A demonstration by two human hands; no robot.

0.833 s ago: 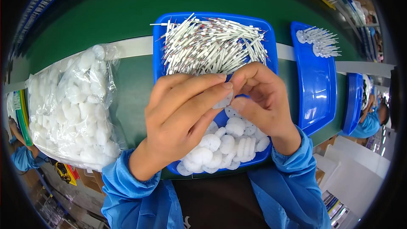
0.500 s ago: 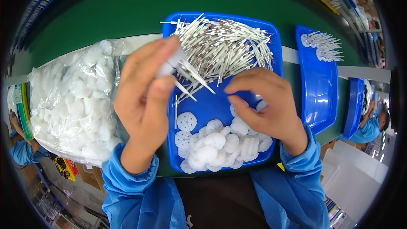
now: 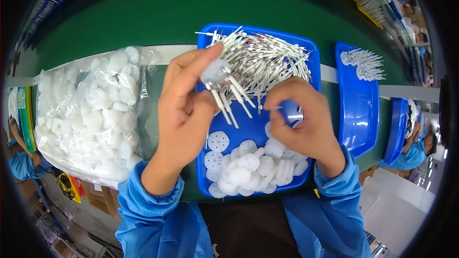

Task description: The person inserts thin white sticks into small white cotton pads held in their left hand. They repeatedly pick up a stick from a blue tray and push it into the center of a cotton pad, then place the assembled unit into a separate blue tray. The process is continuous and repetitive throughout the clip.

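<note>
A white disc carrying several thin white pins is grasped between the fingertips of the left hand, raised above the left part of the blue tray. A single pin is pinched by the right hand over the tray's middle. Loose pins are heaped at the tray's far end; loose white discs are piled at its near end. A clear bag of white discs is placed to the left, and a second blue tray to the right.

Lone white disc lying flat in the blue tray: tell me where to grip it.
Take the white disc by its rim, coming from above: it lies flat and alone on the blue tray floor, clear of the heap of discs; the left hand is nearest.
</note>
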